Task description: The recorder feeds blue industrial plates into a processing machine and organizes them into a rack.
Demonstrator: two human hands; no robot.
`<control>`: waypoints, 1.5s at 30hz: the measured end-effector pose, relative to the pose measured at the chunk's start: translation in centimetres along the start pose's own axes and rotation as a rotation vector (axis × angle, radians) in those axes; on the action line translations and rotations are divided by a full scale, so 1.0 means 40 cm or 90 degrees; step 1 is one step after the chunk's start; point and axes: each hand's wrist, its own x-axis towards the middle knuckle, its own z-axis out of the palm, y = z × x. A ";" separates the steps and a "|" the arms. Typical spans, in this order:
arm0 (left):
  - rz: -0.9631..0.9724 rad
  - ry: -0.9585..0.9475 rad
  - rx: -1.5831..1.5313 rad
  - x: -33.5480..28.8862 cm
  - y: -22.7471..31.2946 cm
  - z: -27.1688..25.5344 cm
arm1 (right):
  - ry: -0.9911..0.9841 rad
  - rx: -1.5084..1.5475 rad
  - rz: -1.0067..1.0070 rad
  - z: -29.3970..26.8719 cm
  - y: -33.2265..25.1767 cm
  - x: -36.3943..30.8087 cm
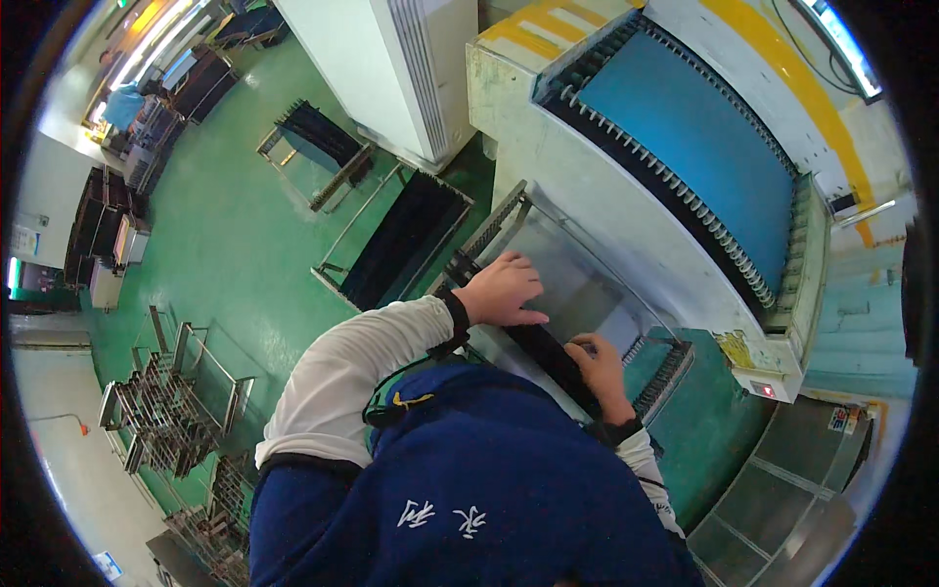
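A metal-framed rack (675, 383) with toothed side rails stands in front of me. Thin dark sheets (550, 360) stand packed on edge in its near part, and a greyish flat surface (577, 284) shows behind them. Over the sheets' left end is my left hand (504, 291), its fingers stretched and thumb apart, with nothing visible in it. My right hand (599, 370) sits at the right end of the sheets, fingers bent over toward their top edge. What those fingers grip, if anything, is hidden.
Beyond the rack runs a pale machine with a roller conveyor (675, 186) carrying a blue panel (694, 127). Racks of dark sheets (406, 235) stand on the green floor to the left. Metal racks (166, 411) sit lower left, beside a white cabinet (391, 68) farther back.
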 end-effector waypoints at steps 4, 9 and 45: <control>0.004 0.031 -0.006 -0.005 0.002 0.001 | 0.142 0.004 -0.004 0.031 0.032 -0.005; -0.004 0.046 0.006 -0.005 0.007 0.002 | 0.208 0.021 -0.042 0.015 0.028 0.017; 0.004 0.093 0.013 -0.013 0.013 0.040 | -0.041 -0.347 -0.024 -0.001 0.038 0.081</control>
